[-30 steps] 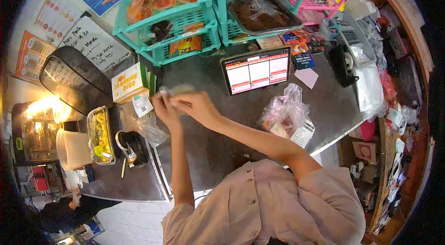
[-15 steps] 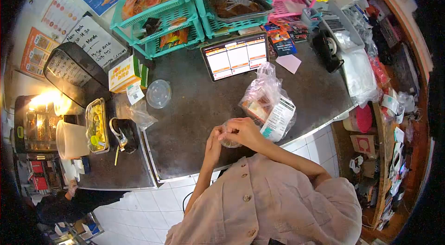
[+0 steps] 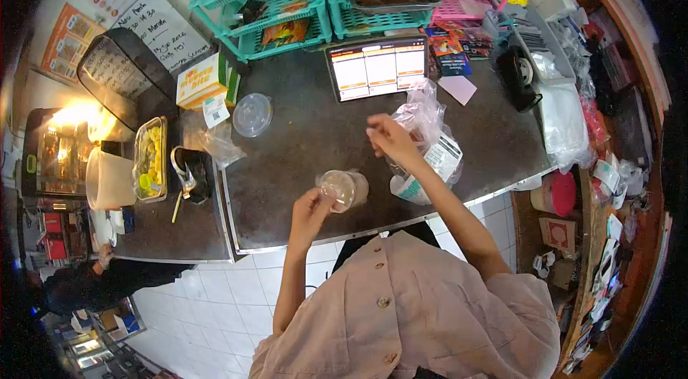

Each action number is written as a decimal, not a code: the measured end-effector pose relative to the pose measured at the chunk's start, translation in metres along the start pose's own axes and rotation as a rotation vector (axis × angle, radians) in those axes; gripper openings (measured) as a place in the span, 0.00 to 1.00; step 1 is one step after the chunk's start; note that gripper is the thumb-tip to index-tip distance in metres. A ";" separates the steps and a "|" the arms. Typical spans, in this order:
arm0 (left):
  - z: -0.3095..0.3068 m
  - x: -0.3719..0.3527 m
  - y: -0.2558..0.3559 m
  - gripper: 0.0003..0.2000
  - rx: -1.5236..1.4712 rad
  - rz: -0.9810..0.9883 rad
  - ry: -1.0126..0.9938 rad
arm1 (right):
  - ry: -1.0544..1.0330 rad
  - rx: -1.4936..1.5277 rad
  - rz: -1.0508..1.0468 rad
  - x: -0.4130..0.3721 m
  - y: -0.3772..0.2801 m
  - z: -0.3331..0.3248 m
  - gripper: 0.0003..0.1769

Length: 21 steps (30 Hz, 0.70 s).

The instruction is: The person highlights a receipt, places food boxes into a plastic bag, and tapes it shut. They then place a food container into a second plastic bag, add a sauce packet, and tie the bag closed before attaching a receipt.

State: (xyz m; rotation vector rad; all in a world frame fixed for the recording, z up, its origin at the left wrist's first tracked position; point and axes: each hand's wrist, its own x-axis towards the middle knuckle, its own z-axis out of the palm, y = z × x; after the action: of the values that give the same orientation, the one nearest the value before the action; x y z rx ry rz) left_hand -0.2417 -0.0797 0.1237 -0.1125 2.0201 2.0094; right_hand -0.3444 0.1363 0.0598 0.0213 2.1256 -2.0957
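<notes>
A small clear round container with a lid (image 3: 340, 188) is in my left hand (image 3: 311, 214), the thumb lying over its edge, close to the counter's front. My right hand (image 3: 392, 140) is raised over the counter with loosely curled fingers apart and nothing visible between them. Just right of it stands a knotted clear plastic bag (image 3: 418, 115) with a packed item inside. A white printed label (image 3: 443, 155) is on the bag. Behind the bag, a lit tablet (image 3: 378, 69) leans upright.
Teal racks (image 3: 261, 21) with food packs line the back. A clear round lid (image 3: 252, 115), a yellow-white box (image 3: 202, 82) and a tray of yellow-green pieces (image 3: 150, 158) are at left. Plastic bags (image 3: 562, 121) lie at right. Another person's dark sleeve (image 3: 136, 276) is at lower left.
My hands have come apart. The right hand has moved up and away to the right, while the left has moved slightly left, keeping the small container.
</notes>
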 end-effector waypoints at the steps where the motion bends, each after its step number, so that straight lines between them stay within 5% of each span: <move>1: -0.004 -0.001 -0.006 0.11 -0.105 -0.104 0.004 | 0.021 -0.130 0.005 0.017 0.008 0.009 0.24; 4: 0.000 -0.004 -0.016 0.12 -0.312 -0.282 -0.023 | 0.149 -0.484 -0.228 0.070 0.042 0.044 0.39; 7: 0.006 -0.011 -0.027 0.15 -0.468 -0.325 -0.039 | 0.374 -0.735 -0.157 0.097 0.036 0.067 0.46; 21: -0.012 -0.017 -0.038 0.28 -0.619 -0.226 0.058 | 0.447 -0.856 -0.095 0.114 0.068 0.066 0.47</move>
State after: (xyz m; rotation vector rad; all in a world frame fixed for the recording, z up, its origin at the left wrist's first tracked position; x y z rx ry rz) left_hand -0.2178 -0.0953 0.0912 -0.5037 1.2730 2.4138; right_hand -0.4418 0.0610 -0.0224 0.3112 3.1612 -1.1154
